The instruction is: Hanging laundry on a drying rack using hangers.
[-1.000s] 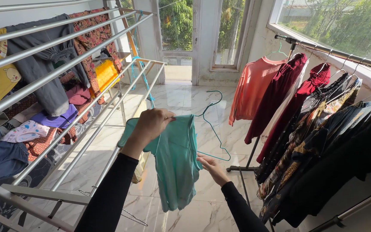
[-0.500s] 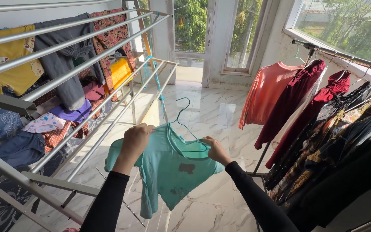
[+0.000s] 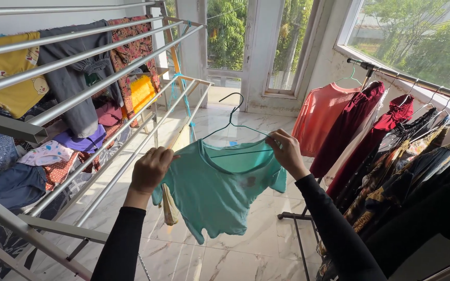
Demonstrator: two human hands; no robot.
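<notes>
Head view: we hold the teal shirt point(image 3: 220, 187) up between the racks, left hand point(image 3: 151, 167) pinching one shoulder, right hand point(image 3: 286, 151) gripping the other with the hanger point(image 3: 234, 127); seating both shoulders looks unfinished.

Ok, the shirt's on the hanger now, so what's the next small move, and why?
Probably swing the hanger right toward the clothes rail and hook it there. The teal shirt already hangs spread on it, the left hand pinching one shoulder and the right hand the other, and the hook stands free above. Other garments hang on that rail the same way.
</notes>
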